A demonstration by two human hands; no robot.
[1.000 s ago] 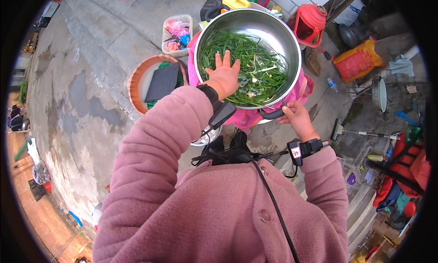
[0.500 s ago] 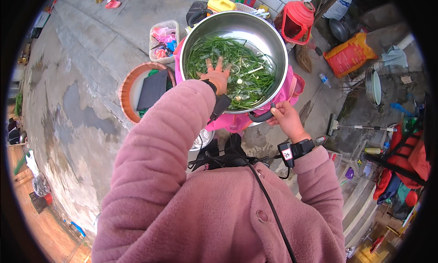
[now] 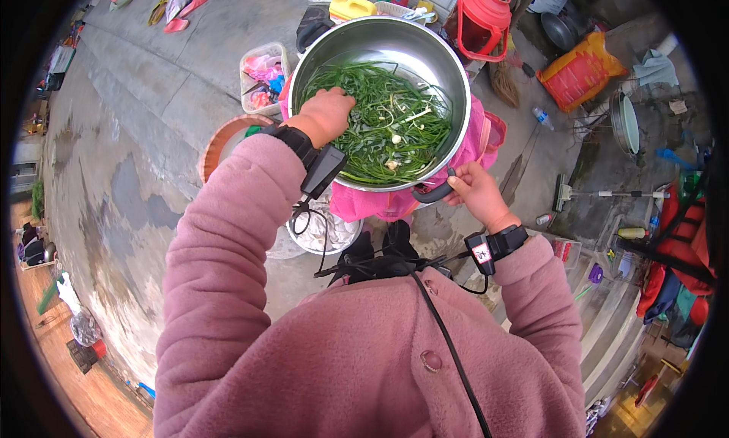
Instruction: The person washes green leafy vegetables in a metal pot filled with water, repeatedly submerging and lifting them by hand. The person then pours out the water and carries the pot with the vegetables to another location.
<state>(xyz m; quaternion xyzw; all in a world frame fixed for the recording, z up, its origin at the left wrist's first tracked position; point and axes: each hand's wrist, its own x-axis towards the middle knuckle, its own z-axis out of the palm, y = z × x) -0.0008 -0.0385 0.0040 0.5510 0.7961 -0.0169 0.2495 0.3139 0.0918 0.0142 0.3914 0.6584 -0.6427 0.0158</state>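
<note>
A large steel pot [image 3: 425,54] with black handles holds water and long thin greens [image 3: 391,119] with small white bulbs among them. My left hand [image 3: 328,113] is inside the pot at its left side, its fingers curled down into the greens and the fingertips hidden. With thumb and fingers, my right hand [image 3: 478,193] pinches the near black handle [image 3: 434,194] at its right end. Bright pink cloth [image 3: 380,203] shows beneath the pot.
Left of the pot stand a clear tub of colourful items [image 3: 249,96] and an orange-brown basin [image 3: 216,145]. A bowl of white pieces [image 3: 326,237] sits below. Beyond are a yellow jug [image 3: 351,7], a red container [image 3: 482,24] and an orange sack [image 3: 581,73]. A cable [image 3: 448,347] hangs across my front.
My left hand has moved left through the pot, from spread fingers to curled ones. My right hand stays on the handle. The view has shifted slightly, showing more of the white-filled bowl.
</note>
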